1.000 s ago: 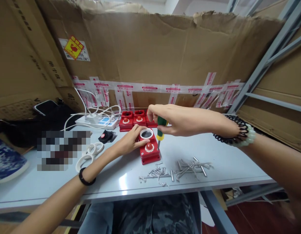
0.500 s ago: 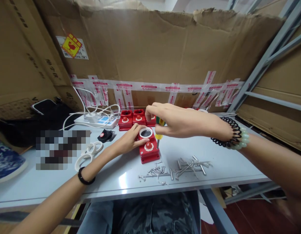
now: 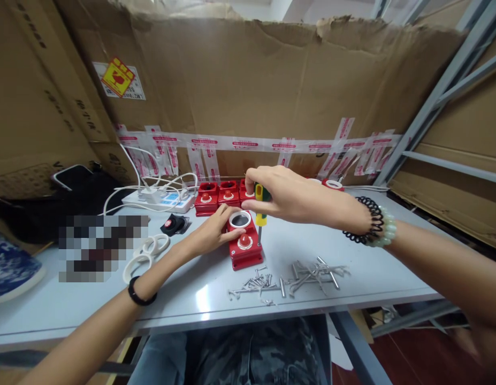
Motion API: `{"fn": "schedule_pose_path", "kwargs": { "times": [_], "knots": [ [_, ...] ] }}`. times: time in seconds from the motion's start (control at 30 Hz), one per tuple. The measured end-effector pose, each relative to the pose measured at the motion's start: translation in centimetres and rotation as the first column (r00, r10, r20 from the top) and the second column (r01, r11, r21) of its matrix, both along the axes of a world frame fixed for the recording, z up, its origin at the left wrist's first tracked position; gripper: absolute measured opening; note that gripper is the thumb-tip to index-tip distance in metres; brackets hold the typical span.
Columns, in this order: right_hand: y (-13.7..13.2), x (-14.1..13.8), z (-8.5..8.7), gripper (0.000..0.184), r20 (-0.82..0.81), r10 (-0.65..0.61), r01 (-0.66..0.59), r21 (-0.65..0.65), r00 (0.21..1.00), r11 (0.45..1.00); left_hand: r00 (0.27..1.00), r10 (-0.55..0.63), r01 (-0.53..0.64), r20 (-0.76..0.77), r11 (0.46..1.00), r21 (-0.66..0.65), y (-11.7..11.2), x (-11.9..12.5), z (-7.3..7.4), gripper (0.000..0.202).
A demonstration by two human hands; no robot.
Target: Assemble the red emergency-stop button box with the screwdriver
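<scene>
A red box-shaped unit (image 3: 248, 260) with a white ring (image 3: 240, 219) and a red domed button (image 3: 245, 240) lies on the table. My left hand (image 3: 215, 230) grips this unit from its left side, with the thumb across its top near the ring. In my right hand (image 3: 290, 195) is a screwdriver (image 3: 260, 209) with a green and yellow handle. It stands nearly upright, its tip at a screw on the unit's right front corner. My right fingers are wrapped round the handle's top, hiding part of it.
Loose screws (image 3: 260, 281) and several metal pins (image 3: 320, 274) lie near the front edge. More red units (image 3: 228, 193) stand at the back by a white power strip (image 3: 161, 199) with cables. White rings (image 3: 139, 262) and a small black part (image 3: 174, 223) sit at left.
My right hand has shifted slightly left and turned on the screwdriver, showing more of its yellow handle. The screwdriver tip stays at the same corner. My left hand holds its place.
</scene>
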State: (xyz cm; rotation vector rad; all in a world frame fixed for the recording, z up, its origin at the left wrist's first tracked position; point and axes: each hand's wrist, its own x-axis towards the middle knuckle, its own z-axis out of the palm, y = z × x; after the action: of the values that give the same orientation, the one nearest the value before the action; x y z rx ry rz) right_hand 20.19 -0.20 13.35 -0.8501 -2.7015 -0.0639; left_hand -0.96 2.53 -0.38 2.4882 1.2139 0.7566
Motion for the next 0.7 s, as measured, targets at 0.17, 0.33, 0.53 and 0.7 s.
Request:
{"fn": "schedule_pose_path", "kwargs": {
  "times": [0.17,0.33,0.53,0.7],
  "knots": [
    [0.07,0.03,-0.08,0.017,-0.041,0.081,-0.085,-0.093,0.996,0.992,1.000,-0.006,0.006,-0.012,1.000,-0.001,0.08,-0.08,-0.05,0.040],
    [0.16,0.11,-0.59,0.018,-0.059,-0.031,0.030,-0.023,0.998,0.999,1.000,-0.004,0.004,-0.007,1.000,-0.002,0.18,-0.14,-0.22,0.041],
    [0.30,0.27,-0.67,0.027,-0.102,0.006,-0.012,-0.059,0.995,0.998,1.000,-0.001,0.001,-0.020,1.000,0.002,0.02,-0.10,-0.08,0.040],
    [0.25,0.45,-0.63,0.023,-0.087,-0.073,0.070,-0.034,0.994,0.997,1.000,0.006,-0.006,-0.012,1.000,-0.013,0.01,-0.06,-0.08,0.041]
  ]
}}
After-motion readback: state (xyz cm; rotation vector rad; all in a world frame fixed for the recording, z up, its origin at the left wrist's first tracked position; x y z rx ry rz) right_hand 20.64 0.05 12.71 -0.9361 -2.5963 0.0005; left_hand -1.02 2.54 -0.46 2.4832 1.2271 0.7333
